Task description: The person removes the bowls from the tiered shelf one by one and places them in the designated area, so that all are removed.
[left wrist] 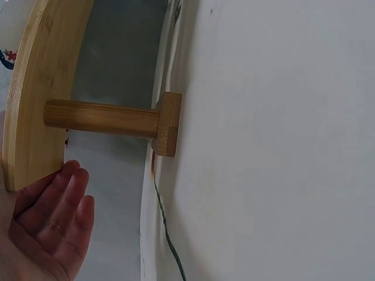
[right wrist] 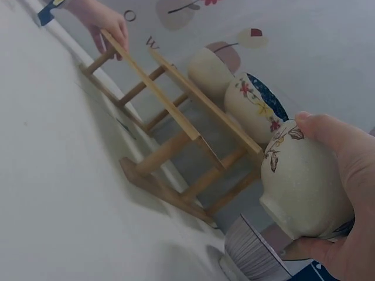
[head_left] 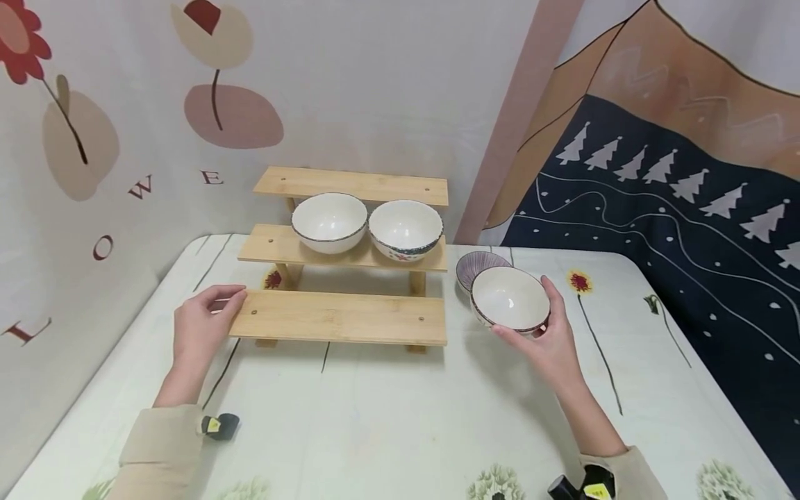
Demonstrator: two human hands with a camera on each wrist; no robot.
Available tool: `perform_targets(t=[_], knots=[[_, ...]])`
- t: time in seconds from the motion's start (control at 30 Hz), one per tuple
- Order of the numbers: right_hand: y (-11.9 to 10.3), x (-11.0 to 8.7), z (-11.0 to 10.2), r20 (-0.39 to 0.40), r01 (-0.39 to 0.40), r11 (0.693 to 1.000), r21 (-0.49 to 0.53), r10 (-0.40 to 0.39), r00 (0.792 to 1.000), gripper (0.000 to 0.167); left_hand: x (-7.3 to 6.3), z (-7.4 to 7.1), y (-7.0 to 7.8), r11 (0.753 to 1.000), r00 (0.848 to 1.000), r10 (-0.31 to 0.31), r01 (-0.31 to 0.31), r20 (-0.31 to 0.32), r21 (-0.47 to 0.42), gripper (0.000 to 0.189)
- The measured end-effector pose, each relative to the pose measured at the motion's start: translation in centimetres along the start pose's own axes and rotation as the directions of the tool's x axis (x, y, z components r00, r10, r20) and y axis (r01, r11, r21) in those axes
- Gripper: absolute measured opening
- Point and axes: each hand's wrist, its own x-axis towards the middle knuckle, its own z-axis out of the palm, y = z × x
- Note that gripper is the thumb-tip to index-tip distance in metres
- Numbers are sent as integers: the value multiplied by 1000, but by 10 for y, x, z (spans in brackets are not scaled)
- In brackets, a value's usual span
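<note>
My right hand [head_left: 553, 347] holds a white bowl [head_left: 509, 300] with a dark rim, tilted, its inside facing the head camera. In the right wrist view the bowl's outside [right wrist: 307, 181] shows a brown leaf pattern, with thumb and fingers around it. Behind it, a purple-striped bowl [head_left: 475, 267] sits on the table, partly hidden. My left hand [head_left: 203, 326] grips the left end of the lowest board of a three-step bamboo rack [head_left: 337, 318], fingertips reaching under the board [left wrist: 44, 105]. On the middle step stand a white bowl [head_left: 329, 221] and a blue-patterned floral bowl [head_left: 406, 229], side by side.
The rack's top board [head_left: 350, 185] stands near the back curtain [head_left: 375, 83]. A white floral cloth [head_left: 375, 423] covers the table. To the right hangs a dark curtain with white trees [head_left: 656, 180].
</note>
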Motion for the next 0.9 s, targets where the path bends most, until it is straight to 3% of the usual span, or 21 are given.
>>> perform_targets(t=[0.33, 0.9], knots=[[7, 8, -7, -55, -25, 998, 59, 28, 998, 106, 1, 1, 0, 1000, 1000, 3, -3, -2, 9, 38], [13, 16, -21, -145, -34, 999, 17, 36, 989, 103, 0, 2, -3, 1000, 1000, 17, -17, -12, 3, 38]])
